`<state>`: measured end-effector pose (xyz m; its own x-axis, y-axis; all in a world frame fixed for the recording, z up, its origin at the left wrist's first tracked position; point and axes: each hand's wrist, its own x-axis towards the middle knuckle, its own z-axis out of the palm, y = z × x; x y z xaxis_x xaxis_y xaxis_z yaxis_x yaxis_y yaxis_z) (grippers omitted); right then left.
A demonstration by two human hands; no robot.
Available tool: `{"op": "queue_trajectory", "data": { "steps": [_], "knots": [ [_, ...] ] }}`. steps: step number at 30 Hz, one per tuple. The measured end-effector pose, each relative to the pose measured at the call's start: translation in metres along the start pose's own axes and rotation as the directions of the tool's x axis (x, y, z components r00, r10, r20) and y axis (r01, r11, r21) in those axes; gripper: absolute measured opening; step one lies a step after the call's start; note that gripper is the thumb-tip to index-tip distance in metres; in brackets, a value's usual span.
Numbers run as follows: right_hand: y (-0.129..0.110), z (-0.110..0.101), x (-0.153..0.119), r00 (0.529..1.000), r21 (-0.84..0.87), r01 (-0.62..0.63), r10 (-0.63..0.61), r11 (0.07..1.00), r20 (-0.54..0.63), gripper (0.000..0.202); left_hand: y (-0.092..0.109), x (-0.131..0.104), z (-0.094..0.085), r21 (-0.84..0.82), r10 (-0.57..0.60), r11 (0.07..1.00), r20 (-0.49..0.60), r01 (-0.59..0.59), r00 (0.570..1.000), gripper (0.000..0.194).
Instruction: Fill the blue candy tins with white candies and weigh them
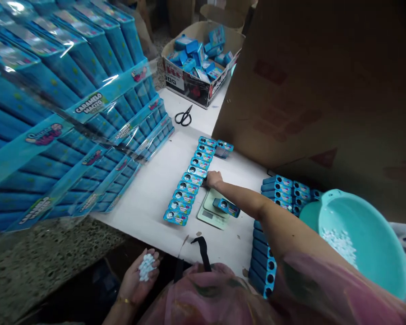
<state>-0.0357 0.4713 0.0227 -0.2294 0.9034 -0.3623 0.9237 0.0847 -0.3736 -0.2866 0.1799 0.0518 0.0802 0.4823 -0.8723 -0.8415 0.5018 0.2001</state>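
My left hand, palm up and cupped below the table edge, holds a small heap of white candies. My right hand reaches over the table with its fingers curled against the side of a row of blue candy tins; what the fingertips hold, if anything, is hidden. The tins lie in a slanting line, each with a round opening at one end and white candies showing in several. Just below the right hand, another blue tin rests on a pale green scale. One more tin stands beside the row's far end.
A turquoise bowl with white candies stands at right, by stacked blue tins and a column of tins. Plastic-wrapped display packs fill the left. Black scissors, a carton of tins and a big cardboard panel are beyond.
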Motion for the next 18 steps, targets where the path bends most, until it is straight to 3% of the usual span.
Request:
{"op": "queue_trajectory", "data": {
  "steps": [5, 9, 12, 14, 16, 18],
  "knots": [
    [-0.003, -0.005, -0.001, 0.995, -0.119, -0.026, 0.037, 0.993, 0.088, 0.025, -0.008, 0.003, 0.004, 0.015, -0.014, 1.0, 0.046, 0.013, 0.999, 0.009],
    [0.009, -0.041, -0.015, 0.996, -0.156, -0.034, 0.047, 0.987, 0.078, 0.02, -0.008, 0.003, 0.017, 0.03, -0.033, 0.999, 0.094, 0.03, 0.995, 0.011],
    [0.021, -0.073, -0.057, 0.993, -0.137, 0.097, -0.106, 0.986, -0.059, 0.022, -0.007, 0.004, 0.032, 0.064, -0.06, 0.997, 0.149, 0.051, 0.987, 0.012],
    [0.028, -0.086, -0.096, 0.95, -0.137, 0.256, -0.275, 0.957, -0.149, 0.023, -0.008, 0.005, 0.043, 0.09, -0.097, 0.993, 0.195, 0.081, 0.976, 0.011],
    [0.031, -0.091, -0.133, 0.908, -0.165, 0.361, -0.387, 0.918, -0.16, 0.023, -0.008, 0.005, 0.057, 0.12, -0.154, 0.984, 0.24, 0.128, 0.959, 0.012],
    [0.031, -0.09, -0.162, 0.902, -0.209, 0.362, -0.398, 0.909, -0.169, 0.023, -0.009, 0.005, 0.071, 0.153, -0.208, 0.973, 0.276, 0.17, 0.938, 0.012]
  ]
}}
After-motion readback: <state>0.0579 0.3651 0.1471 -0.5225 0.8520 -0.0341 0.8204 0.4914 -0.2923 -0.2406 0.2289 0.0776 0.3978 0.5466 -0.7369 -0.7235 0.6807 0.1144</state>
